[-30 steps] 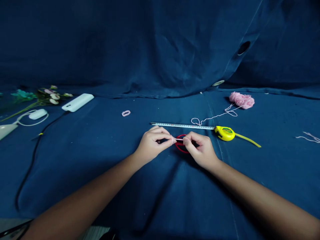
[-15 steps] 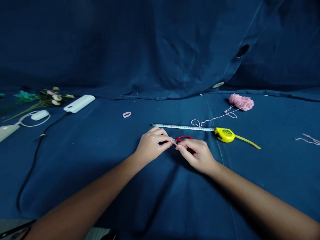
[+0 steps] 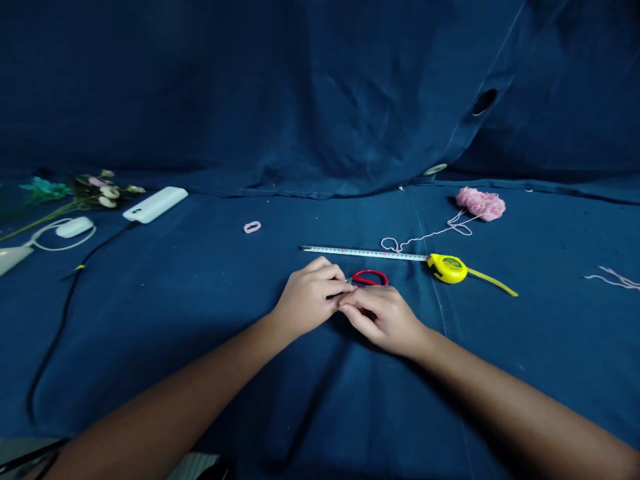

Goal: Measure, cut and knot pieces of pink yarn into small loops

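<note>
My left hand (image 3: pixel 311 297) and my right hand (image 3: pixel 385 317) meet at the fingertips over the blue cloth. Both are closed in a pinch on a short piece of pink yarn, mostly hidden by the fingers. Just beyond them lies a pair of scissors with red handles (image 3: pixel 373 272), partly covered by the hands. Behind runs the extended blade of a yellow tape measure (image 3: pixel 449 269). A pink ball of yarn (image 3: pixel 481 203) sits at the back right, its loose strand trailing toward the tape. Farther left rests a small pink yarn ring (image 3: pixel 253 227).
At the left are a white power bank-like device (image 3: pixel 156 204) with a black cable (image 3: pixel 65 320), a white plug piece (image 3: pixel 74 227) on a looped cord, and artificial flowers (image 3: pixel 107 195). Loose yarn strands (image 3: pixel 617 277) lie at the far right. A blue cloth curtain (image 3: pixel 250 93) hangs behind.
My hands have come closer together, the right fingertips moving left and slightly down against the left ones. The yarn between them is now mostly covered, and more of the red scissor handle shows.
</note>
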The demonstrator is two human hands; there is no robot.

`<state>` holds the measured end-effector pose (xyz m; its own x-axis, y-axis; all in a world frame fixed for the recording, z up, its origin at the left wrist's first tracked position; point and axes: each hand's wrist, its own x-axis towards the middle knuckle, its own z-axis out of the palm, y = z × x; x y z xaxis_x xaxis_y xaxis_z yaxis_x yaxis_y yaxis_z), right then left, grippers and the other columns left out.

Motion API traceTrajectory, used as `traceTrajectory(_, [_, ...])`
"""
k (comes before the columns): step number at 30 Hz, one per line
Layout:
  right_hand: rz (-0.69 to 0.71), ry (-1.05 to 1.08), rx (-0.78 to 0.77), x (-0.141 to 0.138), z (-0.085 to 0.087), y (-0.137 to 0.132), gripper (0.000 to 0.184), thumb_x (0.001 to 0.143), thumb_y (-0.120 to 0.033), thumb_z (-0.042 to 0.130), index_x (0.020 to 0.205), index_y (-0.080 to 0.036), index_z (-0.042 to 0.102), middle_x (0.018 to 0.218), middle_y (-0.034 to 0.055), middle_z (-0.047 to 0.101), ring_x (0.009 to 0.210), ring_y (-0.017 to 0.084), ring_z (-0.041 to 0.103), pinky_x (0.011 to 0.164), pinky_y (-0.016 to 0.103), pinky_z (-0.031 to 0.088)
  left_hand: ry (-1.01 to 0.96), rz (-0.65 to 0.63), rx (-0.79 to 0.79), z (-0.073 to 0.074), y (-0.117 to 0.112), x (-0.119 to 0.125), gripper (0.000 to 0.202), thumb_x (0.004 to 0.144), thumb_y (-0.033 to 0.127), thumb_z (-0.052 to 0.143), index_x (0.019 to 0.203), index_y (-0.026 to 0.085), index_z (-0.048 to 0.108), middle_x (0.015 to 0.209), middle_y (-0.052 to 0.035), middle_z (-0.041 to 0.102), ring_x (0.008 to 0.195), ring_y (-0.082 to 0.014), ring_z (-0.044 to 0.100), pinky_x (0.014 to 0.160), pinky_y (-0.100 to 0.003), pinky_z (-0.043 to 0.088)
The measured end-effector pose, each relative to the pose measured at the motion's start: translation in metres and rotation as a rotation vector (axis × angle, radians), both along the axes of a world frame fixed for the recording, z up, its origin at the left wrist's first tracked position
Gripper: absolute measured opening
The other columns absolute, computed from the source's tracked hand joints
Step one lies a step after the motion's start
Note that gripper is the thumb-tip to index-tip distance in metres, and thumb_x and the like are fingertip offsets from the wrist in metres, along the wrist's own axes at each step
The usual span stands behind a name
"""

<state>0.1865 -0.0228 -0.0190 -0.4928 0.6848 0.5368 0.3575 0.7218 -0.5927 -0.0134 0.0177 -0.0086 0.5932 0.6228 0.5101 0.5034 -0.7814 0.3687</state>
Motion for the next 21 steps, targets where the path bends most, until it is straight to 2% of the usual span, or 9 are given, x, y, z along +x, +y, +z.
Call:
traceTrajectory(4, [-0.019,-0.056,-0.058,-0.001,0.0,-0.002,0.015,0.103,-0.025,0.056,0.092,-0.02,0.066,0.073,-0.0002,0.067,0.062,0.013,0.06,0.064,0.027,0.043,0.006,-0.017,-0.012,-0.001,-0.003,0.003,0.016,0.09,0.016,0.07,0.077,0.023,0.077,0.087,-0.0008,0.072,0.088,-0.0186,0.058,0.068,-0.029,0.044])
traceTrajectory(7, [-0.051,-0.072,-0.076,0.0,0.004,-0.004,0.01,0.099,-0.029,0.062,0.093,-0.021,0.065,0.066,-0.0035,0.062,0.055,0.011,0.054,0.058,0.027,0.039,0.0,-0.027,-0.062,-0.001,-0.004,0.003,0.021,0.087,0.014,0.071,0.067,0.02,0.07,0.088,-0.0009,0.071,0.088,-0.0181,0.057,0.067,-0.029,0.042])
traceTrajectory(10, [-0.022,-0.067,-0.048,0.002,0.009,-0.004,0.01,0.094,-0.025,0.062,0.103,-0.022,0.066,0.069,-0.003,0.065,0.058,0.013,0.057,0.062,0.028,0.043,-0.036,-0.016,-0.122,0.0,-0.004,0.003,0.02,0.085,0.01,0.07,0.068,0.021,0.07,0.087,-0.0007,0.07,0.087,-0.0181,0.057,0.07,-0.029,0.043])
traceTrajectory(15, [0.009,-0.041,0.017,0.006,0.009,-0.001,0.032,0.089,-0.015,0.057,0.117,-0.025,0.067,0.086,0.0002,0.076,0.07,0.017,0.067,0.073,0.032,0.051,-0.143,-0.062,-0.214,0.0,-0.002,0.004,0.014,0.087,0.017,0.072,0.073,0.021,0.073,0.086,-0.0021,0.069,0.085,-0.0183,0.059,0.075,-0.031,0.047])
traceTrajectory(18, [-0.042,-0.16,0.045,0.004,0.007,0.0,0.037,0.086,-0.014,0.057,0.119,-0.026,0.069,0.089,0.0017,0.078,0.074,0.019,0.07,0.076,0.035,0.052,-0.167,-0.075,-0.218,-0.002,-0.001,0.005,0.012,0.086,0.013,0.07,0.079,0.02,0.076,0.086,-0.0026,0.069,0.084,-0.0184,0.059,0.077,-0.032,0.048])
traceTrajectory(21, [-0.1,-0.265,0.091,0.003,0.005,-0.002,0.038,0.086,-0.014,0.058,0.121,-0.025,0.07,0.084,0.0029,0.077,0.068,0.02,0.069,0.072,0.036,0.05,-0.16,-0.059,-0.205,-0.003,-0.001,0.006,0.016,0.082,0.007,0.068,0.079,0.02,0.076,0.086,-0.0027,0.069,0.086,-0.0189,0.059,0.078,-0.032,0.049])
